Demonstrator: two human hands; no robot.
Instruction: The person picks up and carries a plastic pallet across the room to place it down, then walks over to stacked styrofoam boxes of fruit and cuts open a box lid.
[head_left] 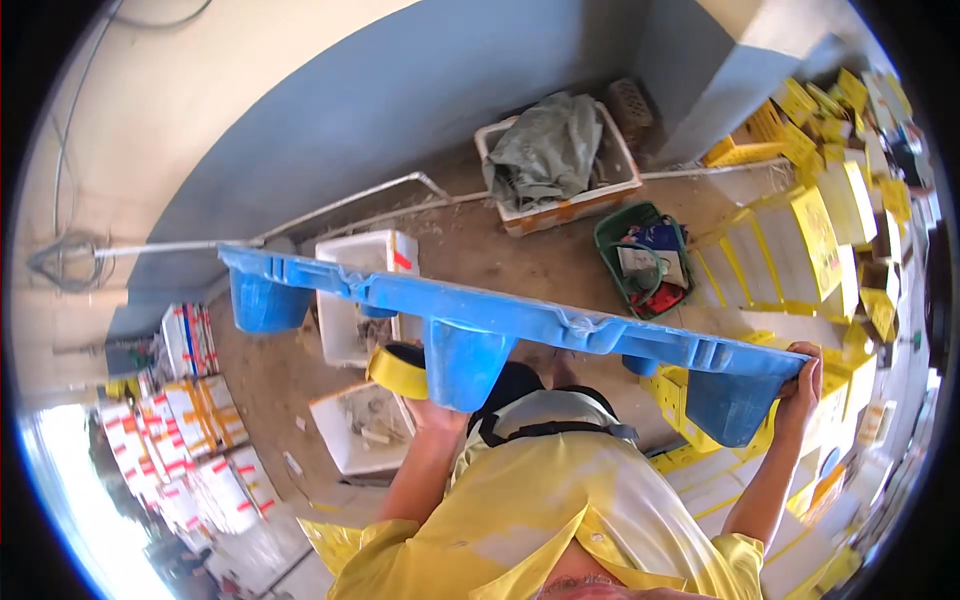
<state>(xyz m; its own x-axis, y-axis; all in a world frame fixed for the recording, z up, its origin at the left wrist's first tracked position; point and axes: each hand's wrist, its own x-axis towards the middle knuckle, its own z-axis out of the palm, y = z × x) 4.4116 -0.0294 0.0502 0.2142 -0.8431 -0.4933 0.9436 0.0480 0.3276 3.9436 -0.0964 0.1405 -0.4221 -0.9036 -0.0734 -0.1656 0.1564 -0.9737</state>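
A blue plastic pallet [520, 312] hangs tilted on edge across my front, its hollow feet pointing toward me. My right hand [798, 390] is closed around the pallet's right end, fingers over the rim beside the corner foot. My left hand [436, 415] is under the middle foot, supporting the pallet; its fingers are mostly hidden behind that foot. A roll of yellow tape [398, 373] sits at my left hand, touching it or hooked on its fingers; I cannot tell which.
White foam boxes [345, 430] stand on the floor beyond the pallet. Farther off are a foam box with a grey-green cloth [550, 150] and a green basket [645, 262]. Yellow-and-white cartons [790, 250] are stacked at right, red-taped white boxes [190, 430] at left.
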